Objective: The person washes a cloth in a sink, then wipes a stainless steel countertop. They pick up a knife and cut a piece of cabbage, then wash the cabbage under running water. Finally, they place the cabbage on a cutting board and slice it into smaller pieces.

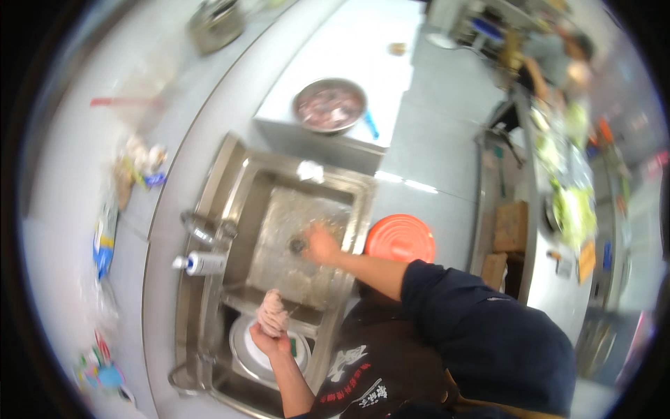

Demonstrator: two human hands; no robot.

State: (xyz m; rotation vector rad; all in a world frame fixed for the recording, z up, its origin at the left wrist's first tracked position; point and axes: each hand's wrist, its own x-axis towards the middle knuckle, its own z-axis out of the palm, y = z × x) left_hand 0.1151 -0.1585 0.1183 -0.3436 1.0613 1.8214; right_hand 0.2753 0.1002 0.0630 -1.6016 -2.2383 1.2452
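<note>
A crumpled pinkish cloth [272,314] is bunched in my left hand [271,343], above the nearer sink basin [246,395]. Below that hand are round white and metal dishes [243,345], partly covered by my wrist, with a green piece [293,347] that looks like a scouring pad. My right hand [320,245] reaches down into the stainless-steel basin [277,220] beside the drain [297,245]. Its fingers are blurred, so whether they hold anything is unclear. The basin floor looks wet.
Faucets [201,228] and a white bottle [205,263] line the sink's back edge. A metal bowl of what looks like raw meat [330,106] stands on the white worktop, beside a blue-handled tool [372,124]. An orange round lid [400,238] is by the sink. Another person [549,57] stands at the far counter.
</note>
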